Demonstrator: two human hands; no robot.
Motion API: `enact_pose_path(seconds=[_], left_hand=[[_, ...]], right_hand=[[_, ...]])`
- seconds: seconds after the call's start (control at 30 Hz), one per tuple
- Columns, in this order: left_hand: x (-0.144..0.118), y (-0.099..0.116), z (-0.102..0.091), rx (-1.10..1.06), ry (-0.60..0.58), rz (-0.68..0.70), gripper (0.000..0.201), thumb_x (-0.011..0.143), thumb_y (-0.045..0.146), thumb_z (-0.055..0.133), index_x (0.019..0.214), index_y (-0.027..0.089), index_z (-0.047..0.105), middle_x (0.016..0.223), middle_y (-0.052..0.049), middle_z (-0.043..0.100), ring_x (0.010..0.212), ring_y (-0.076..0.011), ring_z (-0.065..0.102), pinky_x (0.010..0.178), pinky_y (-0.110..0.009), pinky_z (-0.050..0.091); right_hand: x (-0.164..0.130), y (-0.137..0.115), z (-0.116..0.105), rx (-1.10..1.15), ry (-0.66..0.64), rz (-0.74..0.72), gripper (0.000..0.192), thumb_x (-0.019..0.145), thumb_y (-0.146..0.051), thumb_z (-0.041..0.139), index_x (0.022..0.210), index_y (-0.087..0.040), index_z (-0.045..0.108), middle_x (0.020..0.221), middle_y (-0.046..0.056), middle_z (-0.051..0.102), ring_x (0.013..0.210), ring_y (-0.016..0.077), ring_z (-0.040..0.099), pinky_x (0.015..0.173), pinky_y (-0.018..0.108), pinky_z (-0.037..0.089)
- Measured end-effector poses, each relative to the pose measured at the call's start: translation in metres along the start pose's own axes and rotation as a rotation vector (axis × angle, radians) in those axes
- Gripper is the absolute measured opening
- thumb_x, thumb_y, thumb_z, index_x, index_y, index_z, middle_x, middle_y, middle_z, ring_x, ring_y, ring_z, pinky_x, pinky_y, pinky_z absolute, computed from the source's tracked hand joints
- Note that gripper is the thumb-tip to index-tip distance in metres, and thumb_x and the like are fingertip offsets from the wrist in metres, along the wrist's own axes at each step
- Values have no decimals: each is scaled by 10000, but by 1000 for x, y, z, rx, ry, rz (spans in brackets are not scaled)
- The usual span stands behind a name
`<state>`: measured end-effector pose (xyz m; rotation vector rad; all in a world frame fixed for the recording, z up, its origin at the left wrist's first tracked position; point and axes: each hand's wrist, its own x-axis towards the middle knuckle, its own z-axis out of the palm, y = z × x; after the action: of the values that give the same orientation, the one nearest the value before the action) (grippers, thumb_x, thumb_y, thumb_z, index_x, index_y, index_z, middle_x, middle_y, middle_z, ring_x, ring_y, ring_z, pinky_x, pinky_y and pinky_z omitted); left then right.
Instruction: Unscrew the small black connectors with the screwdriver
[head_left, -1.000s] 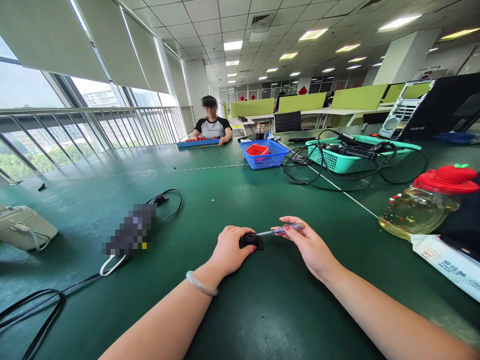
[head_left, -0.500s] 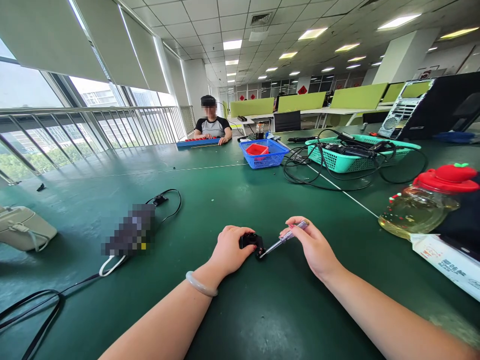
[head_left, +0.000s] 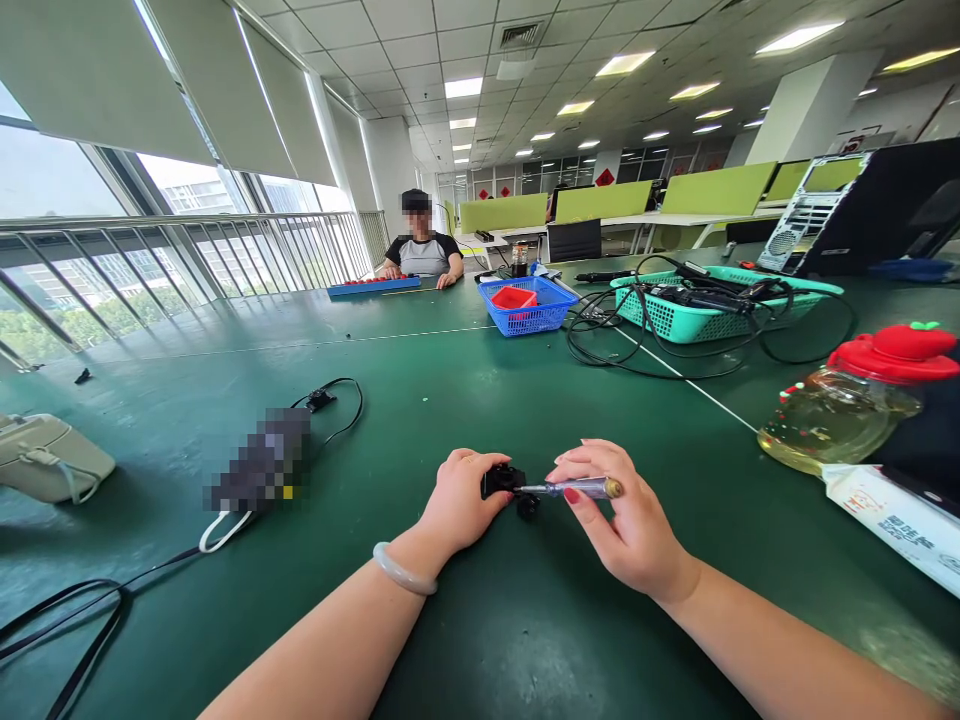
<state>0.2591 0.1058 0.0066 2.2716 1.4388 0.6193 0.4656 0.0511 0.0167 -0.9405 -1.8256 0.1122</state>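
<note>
Fingers of my left hand (head_left: 463,500) are closed round a small black part (head_left: 501,479) on the green table (head_left: 442,400); its exact kind does not show, and the hand covers some of it. My right hand (head_left: 626,525) grips a screwdriver (head_left: 581,488) with a clear purplish handle and a brass-coloured end. The shaft lies nearly level, pointing left, and its tip meets the right side of the black part. A small round black piece (head_left: 528,507) sits just below the shaft, beside my left thumb.
A blue basket (head_left: 529,322) with a red tray and a teal basket (head_left: 660,322) of cables stand further back. On the right are a red-lidded bottle (head_left: 840,420) and a white packet (head_left: 892,525). A blurred dark device (head_left: 262,465) lies left. Across the table sits a person (head_left: 424,253).
My right hand has turned the screwdriver from a slant to nearly level, its tip shifting up and left onto the black part. The person's blue tray has slid left.
</note>
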Motion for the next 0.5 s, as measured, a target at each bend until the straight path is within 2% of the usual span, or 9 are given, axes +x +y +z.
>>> enact_pose_path(seconds=[0.13, 0.37, 0.5], left_hand=[[0, -2, 2, 19, 6, 25, 409, 785, 253, 711, 1190, 259, 650, 1121, -49, 703, 1163, -261, 527, 1044, -439, 410], [0, 1, -1, 20, -20, 50, 388, 800, 278, 722, 1182, 262, 656, 1115, -49, 707, 1125, -257, 562, 1015, -420, 434], [0, 3, -1, 4, -51, 28, 401, 808, 279, 716, 1202, 258, 649, 1120, -49, 707, 1086, -253, 589, 977, -392, 465]], right_hand=[[2, 2, 1, -38, -51, -60, 250, 895, -196, 521, 1132, -273, 517, 915, 31, 731, 890, 245, 671, 1016, 528, 406], [1, 7, 6, -67, -141, -50, 362, 891, -132, 492, 1224, -273, 485, 1005, 40, 735, 954, 239, 674, 1049, 562, 379], [1, 6, 4, -34, -121, -13, 308, 913, -158, 483, 1197, -278, 497, 981, 35, 745, 977, 243, 680, 1005, 520, 441]])
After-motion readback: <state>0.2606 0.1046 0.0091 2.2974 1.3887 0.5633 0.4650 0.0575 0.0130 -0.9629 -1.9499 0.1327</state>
